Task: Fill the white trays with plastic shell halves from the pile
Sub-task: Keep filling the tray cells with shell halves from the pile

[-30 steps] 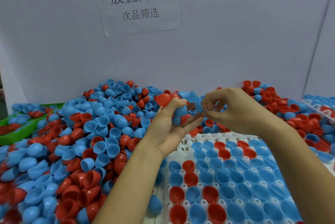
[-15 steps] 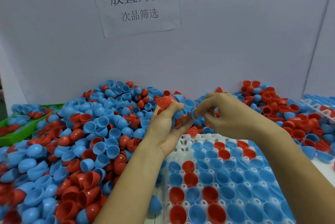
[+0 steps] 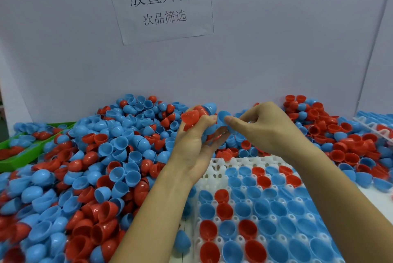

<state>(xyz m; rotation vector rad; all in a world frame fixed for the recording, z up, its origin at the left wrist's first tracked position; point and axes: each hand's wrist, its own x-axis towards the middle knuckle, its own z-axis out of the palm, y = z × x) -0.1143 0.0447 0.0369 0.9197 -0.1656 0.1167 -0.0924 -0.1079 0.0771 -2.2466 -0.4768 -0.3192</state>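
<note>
Cradling several red and blue shell halves, the left hand meets the right hand, pinching one blue half; below them, the white tray runs out of frame.

I observe both forearms bare to the frame's lower edge, no sleeve cuff reaching into my view. Left hand and right hand: ungloved, fingernails short. I note rings, watch and wristbands on neither wrist.
</note>
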